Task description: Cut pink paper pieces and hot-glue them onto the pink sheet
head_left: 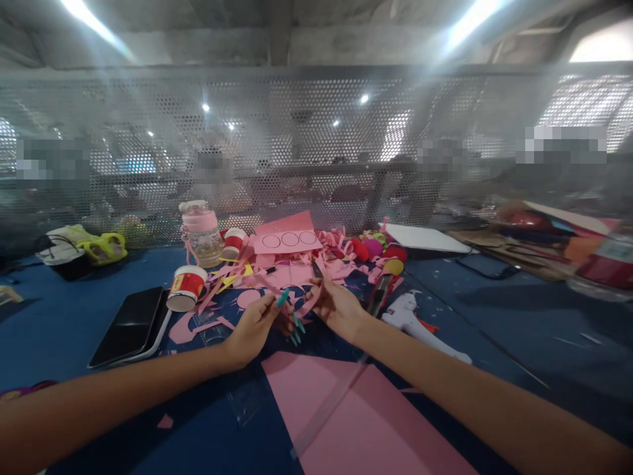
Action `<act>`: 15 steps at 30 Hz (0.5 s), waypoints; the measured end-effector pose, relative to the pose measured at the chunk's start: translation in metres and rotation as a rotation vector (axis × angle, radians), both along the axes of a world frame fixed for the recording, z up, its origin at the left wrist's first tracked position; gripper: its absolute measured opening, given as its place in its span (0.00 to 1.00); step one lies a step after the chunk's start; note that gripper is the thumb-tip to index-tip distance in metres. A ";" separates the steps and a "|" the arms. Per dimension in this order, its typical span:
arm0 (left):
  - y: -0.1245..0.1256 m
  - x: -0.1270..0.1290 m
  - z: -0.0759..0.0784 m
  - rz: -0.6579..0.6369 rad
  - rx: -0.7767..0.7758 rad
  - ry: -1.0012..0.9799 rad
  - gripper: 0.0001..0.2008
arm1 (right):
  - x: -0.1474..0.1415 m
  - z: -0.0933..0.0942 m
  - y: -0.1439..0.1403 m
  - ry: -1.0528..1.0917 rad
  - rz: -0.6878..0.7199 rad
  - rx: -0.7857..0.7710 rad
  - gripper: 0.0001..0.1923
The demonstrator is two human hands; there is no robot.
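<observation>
Blue table (494, 323) is stretching before you | left: a white slab (161, 330) is lying under your black device (129, 323) | far side: your bottle (202, 237) is standing | middle: a tipped cup (186, 288) is resting, pink scraps (184, 328) are lying strewn | near: your pink sheet (386, 422) is lying flat | right: a glue gun (414, 323) is lying on its side

The right hand (339, 311) holds a pink strip (310, 305) beside the left hand (253, 328); a pink sheet (380, 422) lies toward the near edge of the tabletop (198, 439).

Paper scraps (291, 274) behind paper sheet (388, 422)
</observation>
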State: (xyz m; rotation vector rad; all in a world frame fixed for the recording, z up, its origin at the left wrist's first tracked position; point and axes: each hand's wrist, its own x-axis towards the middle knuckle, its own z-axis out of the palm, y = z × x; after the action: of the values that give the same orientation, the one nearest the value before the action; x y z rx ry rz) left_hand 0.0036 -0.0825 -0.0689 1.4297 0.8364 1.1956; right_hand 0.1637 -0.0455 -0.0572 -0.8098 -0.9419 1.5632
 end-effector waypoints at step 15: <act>0.033 0.017 0.016 -0.019 0.097 -0.011 0.16 | 0.003 -0.002 0.002 -0.249 -0.052 0.173 0.15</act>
State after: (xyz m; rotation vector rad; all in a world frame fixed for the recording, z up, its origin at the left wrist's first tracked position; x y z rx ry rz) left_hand 0.0202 -0.0492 -0.0533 1.5047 0.7644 1.2426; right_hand 0.1671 -0.0440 -0.0594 -0.9112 -1.2081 1.3354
